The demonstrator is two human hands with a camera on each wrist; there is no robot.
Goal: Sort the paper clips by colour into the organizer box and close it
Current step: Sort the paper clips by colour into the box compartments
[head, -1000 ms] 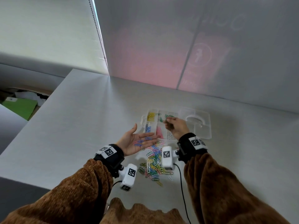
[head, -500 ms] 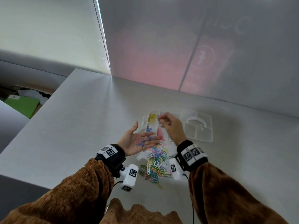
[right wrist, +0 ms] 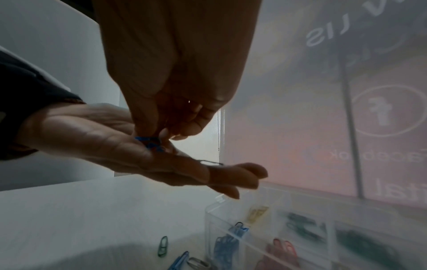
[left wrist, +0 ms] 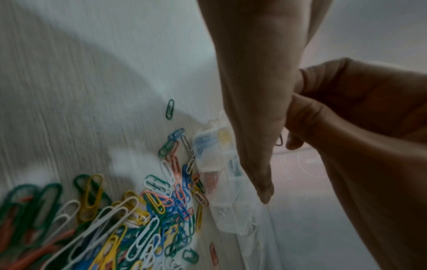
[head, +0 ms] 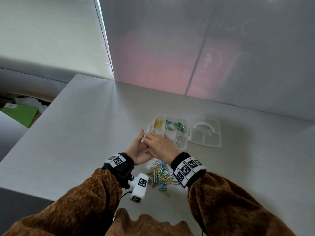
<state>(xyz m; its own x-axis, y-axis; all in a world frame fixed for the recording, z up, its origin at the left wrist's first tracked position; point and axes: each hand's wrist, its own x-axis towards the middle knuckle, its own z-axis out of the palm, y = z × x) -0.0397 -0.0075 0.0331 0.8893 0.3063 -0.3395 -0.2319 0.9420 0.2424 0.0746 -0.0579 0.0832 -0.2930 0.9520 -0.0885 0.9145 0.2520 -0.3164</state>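
Observation:
The clear organizer box (head: 170, 120) lies open on the table, its lid (head: 207, 138) flat to the right. Yellow, green, blue, pink and white paper clips sit in separate compartments. My left hand (head: 136, 149) is held palm up just left of the box and carries a few clips. My right hand (head: 158, 145) reaches over that palm. In the right wrist view its fingertips (right wrist: 159, 135) pinch blue clips (right wrist: 150, 142) lying on the left palm (right wrist: 99, 138). A dark clip (right wrist: 209, 162) rests on the left fingers. The mixed pile of clips (head: 162, 175) lies between my wrists.
A lone green clip (left wrist: 170, 109) lies on the table beside the box's left end. A frosted wall with pink lettering rises behind the table. The table's left edge drops to a floor with a green sheet (head: 18, 113).
My right hand has come back from the box's green compartment to the left palm and now pinches clips there. The left hand stays palm up.

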